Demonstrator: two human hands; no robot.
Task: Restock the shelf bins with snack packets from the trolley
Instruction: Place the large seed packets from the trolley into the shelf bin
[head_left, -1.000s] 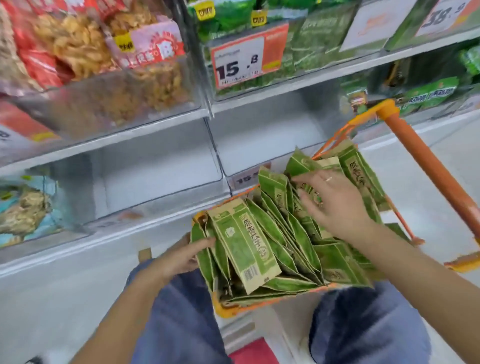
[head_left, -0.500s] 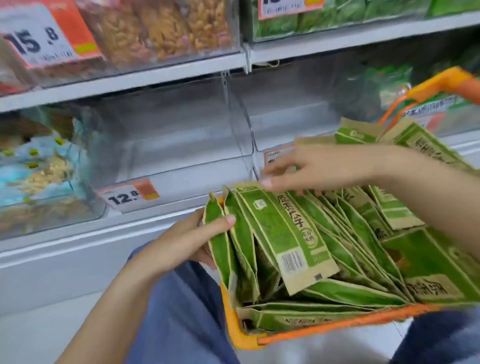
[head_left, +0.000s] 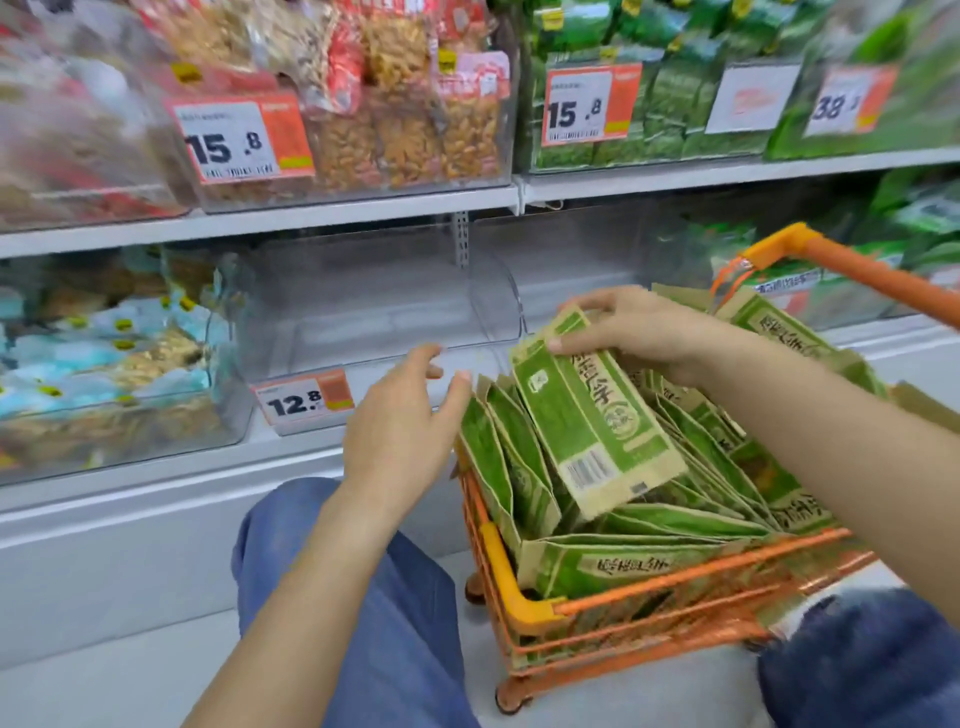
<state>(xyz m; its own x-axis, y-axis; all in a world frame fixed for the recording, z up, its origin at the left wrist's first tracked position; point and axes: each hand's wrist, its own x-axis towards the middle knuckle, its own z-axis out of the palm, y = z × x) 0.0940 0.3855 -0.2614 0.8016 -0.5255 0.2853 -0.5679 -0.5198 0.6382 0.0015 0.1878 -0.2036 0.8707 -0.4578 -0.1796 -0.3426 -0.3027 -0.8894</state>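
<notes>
Head view: price tags read 15.8 (head_left: 244, 139), 15.8 again (head_left: 589, 106), a blurred 38 (head_left: 847, 101) and 12.8 (head_left: 303, 400) under a clear bin (head_left: 374, 306). The right hand (head_left: 639, 327) gripped the top edge of a green packet (head_left: 592, 415) standing in the orange trolley (head_left: 524, 587); its print was unreadable. The left hand (head_left: 400, 426) lay relaxed, fingers touching the leftmost packets (head_left: 493, 457).

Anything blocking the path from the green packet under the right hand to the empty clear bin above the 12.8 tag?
Nothing visible. The right hand holds the green paper snack packet; the clear plastic bin behind it is open-fronted. The left hand hovers below its opening.
</notes>
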